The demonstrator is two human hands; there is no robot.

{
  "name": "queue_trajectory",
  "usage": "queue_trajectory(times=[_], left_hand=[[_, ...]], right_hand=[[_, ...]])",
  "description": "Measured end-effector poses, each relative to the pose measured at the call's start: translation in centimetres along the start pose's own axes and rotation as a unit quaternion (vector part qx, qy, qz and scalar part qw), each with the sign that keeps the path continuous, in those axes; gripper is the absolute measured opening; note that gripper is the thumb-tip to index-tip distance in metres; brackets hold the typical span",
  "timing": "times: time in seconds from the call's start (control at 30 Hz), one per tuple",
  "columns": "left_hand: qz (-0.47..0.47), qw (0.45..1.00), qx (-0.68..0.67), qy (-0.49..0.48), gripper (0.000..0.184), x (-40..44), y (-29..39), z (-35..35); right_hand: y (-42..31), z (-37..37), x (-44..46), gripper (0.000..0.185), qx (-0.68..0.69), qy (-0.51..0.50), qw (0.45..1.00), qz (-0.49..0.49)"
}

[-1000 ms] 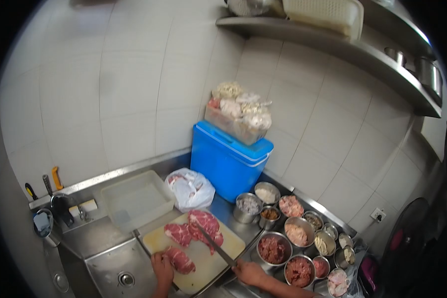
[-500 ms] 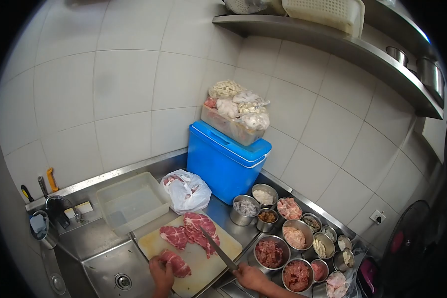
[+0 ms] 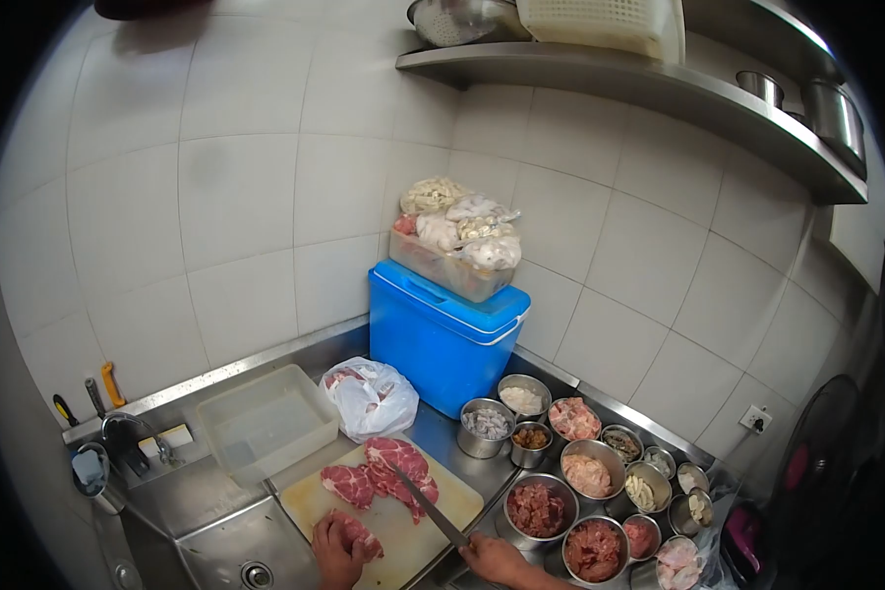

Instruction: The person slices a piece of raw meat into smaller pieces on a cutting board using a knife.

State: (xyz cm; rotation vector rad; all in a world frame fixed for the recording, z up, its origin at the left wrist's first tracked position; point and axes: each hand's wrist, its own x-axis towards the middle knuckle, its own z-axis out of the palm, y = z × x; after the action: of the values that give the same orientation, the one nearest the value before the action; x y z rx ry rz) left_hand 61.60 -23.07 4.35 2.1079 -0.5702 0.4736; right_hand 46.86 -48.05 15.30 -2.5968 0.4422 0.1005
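Observation:
A pale cutting board (image 3: pixel 413 560) lies on the steel counter beside the sink. My left hand (image 3: pixel 336 559) has its fingers curled over a piece of raw red meat (image 3: pixel 367 540) at the board's near left. My right hand (image 3: pixel 492 560) grips a kitchen knife (image 3: pixel 431 510) by the handle. Its long blade points up and left, with the tip over the raw meat slices (image 3: pixel 395 464) spread at the middle and far side of the board. The meat is marbled with white fat.
Several steel bowls of raw meat (image 3: pixel 536 506) crowd the right side. Behind the board stand a plastic bag of meat (image 3: pixel 372 398), a translucent tub (image 3: pixel 265 421) and a blue cooler (image 3: pixel 442 339) topped by a tub of bagged food (image 3: pixel 457 241). A sink (image 3: pixel 221 556) lies left; a steel shelf (image 3: pixel 639 79) hangs above.
The view has tilted up slightly, so the counter sits lower. My left hand has moved over the top of its meat piece. The knife stays in my right hand at nearly the same place.

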Motion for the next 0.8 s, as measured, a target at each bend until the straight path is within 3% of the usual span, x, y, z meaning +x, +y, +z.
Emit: queue_trajectory(times=[0.43,0.8], left_hand=[[-0.041,0.999,0.004,-0.027,0.056,-0.2,-0.1,-0.1],[0.006,0.999,0.032,-0.04,0.051,0.5,-0.7,0.1]], right_hand=[[1.7,-0.1,-0.6,0.036,0.028,-0.002,0.999,0.042],[4.7,1.5,-0.1,0.039,0.075,0.001,0.996,0.044]])
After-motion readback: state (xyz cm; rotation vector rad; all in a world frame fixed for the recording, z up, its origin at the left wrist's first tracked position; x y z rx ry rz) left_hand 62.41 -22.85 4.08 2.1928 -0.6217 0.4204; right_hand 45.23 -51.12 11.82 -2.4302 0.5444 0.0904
